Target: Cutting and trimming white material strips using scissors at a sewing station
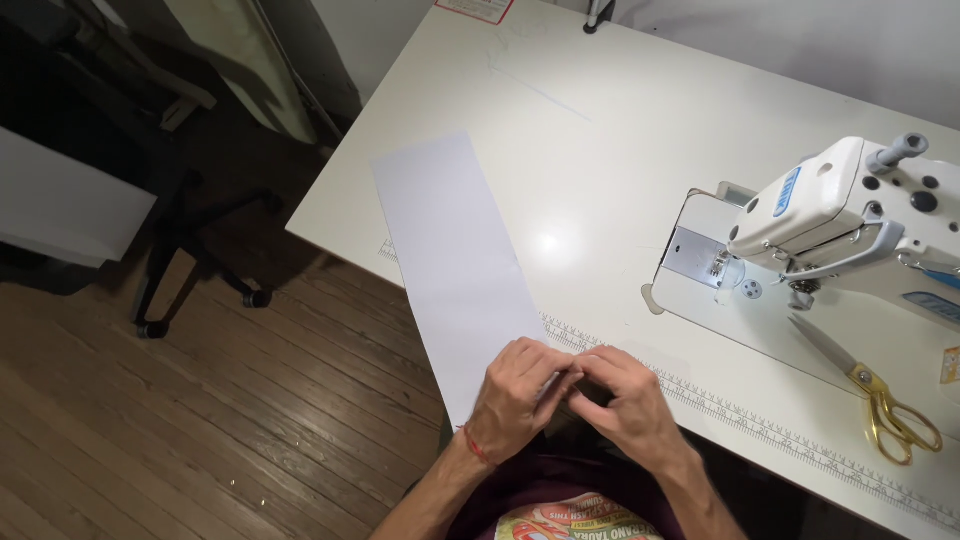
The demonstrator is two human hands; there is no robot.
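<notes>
A long pale lavender strip of fabric or paper (455,260) lies on the white sewing table (590,130), reaching from near the table's left edge down to my hands at the front edge. My left hand (512,395) pinches the strip's near end, fingers curled over its corner. My right hand (625,395) meets it fingertip to fingertip at the same end. A thin red cord circles my left wrist. The strip's near edge is hidden under my fingers.
A white sewing machine (850,215) stands at the right, its needle area lit. Gold-handled scissors (880,400) lie near the front right. A printed ruler (760,420) runs along the table's front edge. A rolling stand base (190,260) sits on the wood floor at left.
</notes>
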